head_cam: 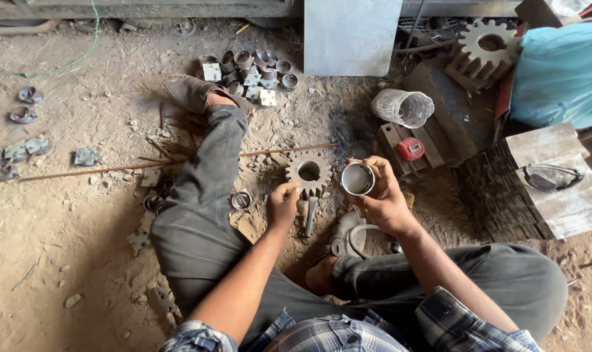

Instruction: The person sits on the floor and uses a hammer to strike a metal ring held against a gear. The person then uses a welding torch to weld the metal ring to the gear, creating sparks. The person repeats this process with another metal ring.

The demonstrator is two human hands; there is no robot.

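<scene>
The right hand [384, 199] grips a short steel ring [358, 179] by its smooth rim, probably stiff and light; the left hand [283, 203], half closed, touches the heavy gear [309, 172]

We are looking down at a metal workshop with a dirt floor [80, 248]. A rusty gear wheel [309, 173] is lying near the middle, and a bigger gear wheel [488, 45] is sitting far off on the right. Short metal rings [253, 65] are piling up at the far side. Thin rusty rods [113, 169] are lying across the ground. On the left, small metal bits [22, 153] are lying scattered in the dust.
</scene>
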